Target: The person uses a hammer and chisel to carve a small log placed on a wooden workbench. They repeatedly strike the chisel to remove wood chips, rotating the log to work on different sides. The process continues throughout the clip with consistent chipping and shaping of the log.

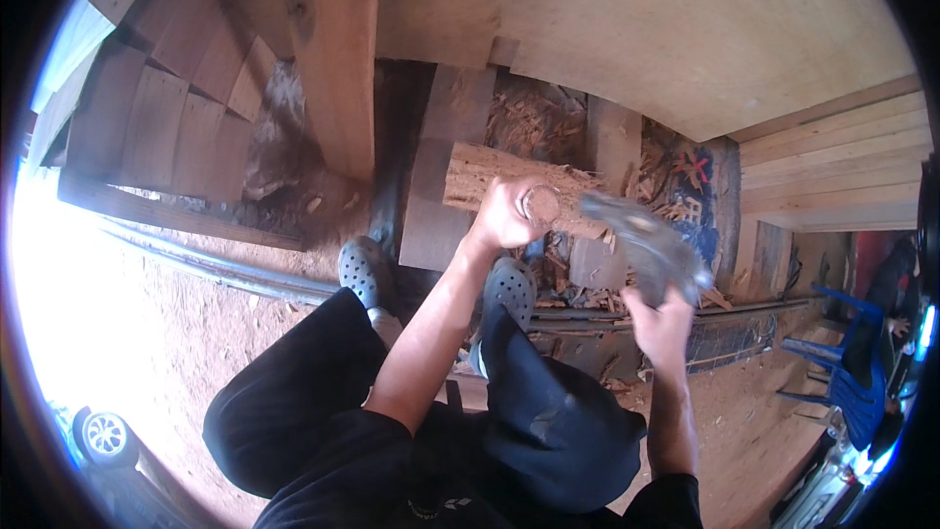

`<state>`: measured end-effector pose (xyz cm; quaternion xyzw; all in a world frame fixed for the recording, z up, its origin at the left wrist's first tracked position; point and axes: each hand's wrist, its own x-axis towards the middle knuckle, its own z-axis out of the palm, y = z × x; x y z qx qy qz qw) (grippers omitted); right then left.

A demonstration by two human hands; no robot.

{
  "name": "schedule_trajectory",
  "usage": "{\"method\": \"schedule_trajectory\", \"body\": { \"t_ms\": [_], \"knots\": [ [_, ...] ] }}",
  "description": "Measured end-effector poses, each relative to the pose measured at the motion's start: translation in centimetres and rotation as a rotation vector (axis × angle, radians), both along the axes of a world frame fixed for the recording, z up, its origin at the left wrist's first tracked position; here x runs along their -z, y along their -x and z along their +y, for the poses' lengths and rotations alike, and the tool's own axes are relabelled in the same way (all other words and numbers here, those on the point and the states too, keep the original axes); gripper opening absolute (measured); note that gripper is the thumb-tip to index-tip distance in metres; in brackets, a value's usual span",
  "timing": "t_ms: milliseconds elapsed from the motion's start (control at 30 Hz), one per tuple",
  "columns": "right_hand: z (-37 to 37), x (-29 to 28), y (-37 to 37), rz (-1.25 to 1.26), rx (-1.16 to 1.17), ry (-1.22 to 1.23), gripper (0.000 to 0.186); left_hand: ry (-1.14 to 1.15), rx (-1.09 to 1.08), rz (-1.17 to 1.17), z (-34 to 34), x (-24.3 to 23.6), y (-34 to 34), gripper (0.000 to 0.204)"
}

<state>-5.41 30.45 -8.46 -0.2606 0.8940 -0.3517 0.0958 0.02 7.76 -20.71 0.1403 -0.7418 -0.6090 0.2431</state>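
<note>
The left hand (507,213) is gripping a round-ended wooden piece (541,205), its fingers closing around the sides while the flat end is facing up toward the camera. That piece is standing over a rough-hewn timber block (477,173), which is lying crosswise on wooden boards (439,220); the hand is hiding whether the two are touching. The right hand (663,323) is holding a grey tool (654,253) by its near end, the fingers curling around it; motion is blurring the tool, so its exact kind is not showing. Its far end is pointing toward the wooden piece, just to the right of it.

Wood chips (537,118) are littering the ground beyond the block and to its right. Two grey perforated clogs (507,292) are resting on the near side. A large wooden panel (636,29) is spanning the top, stacked planks (832,171) are lying at the right, and a blue chair (859,397) is standing farther right.
</note>
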Motion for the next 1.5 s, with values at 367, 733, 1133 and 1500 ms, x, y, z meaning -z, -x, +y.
{"method": "schedule_trajectory", "body": {
  "t_ms": [367,733,1133,1500],
  "knots": [
    [-3.2,1.5,-1.5,-0.06,0.011,-0.374,0.019,-0.009,0.032,0.007,0.1,0.4,-0.1,0.032],
    [-3.5,1.2,-2.1,0.063,-0.014,-0.08,0.021,0.086,0.004,-0.014,0.3,1.1,-0.1,0.038],
    [-2.4,3.5,-2.5,0.045,0.035,-0.1,0.014,-0.005,0.049,-0.08,0.2,1.3,0.0,0.034],
    [-1.8,1.1,-2.9,0.257,0.097,0.409,0.004,0.058,-0.003,-0.053,0.3,1.5,0.1,0.03]
  ]
}}
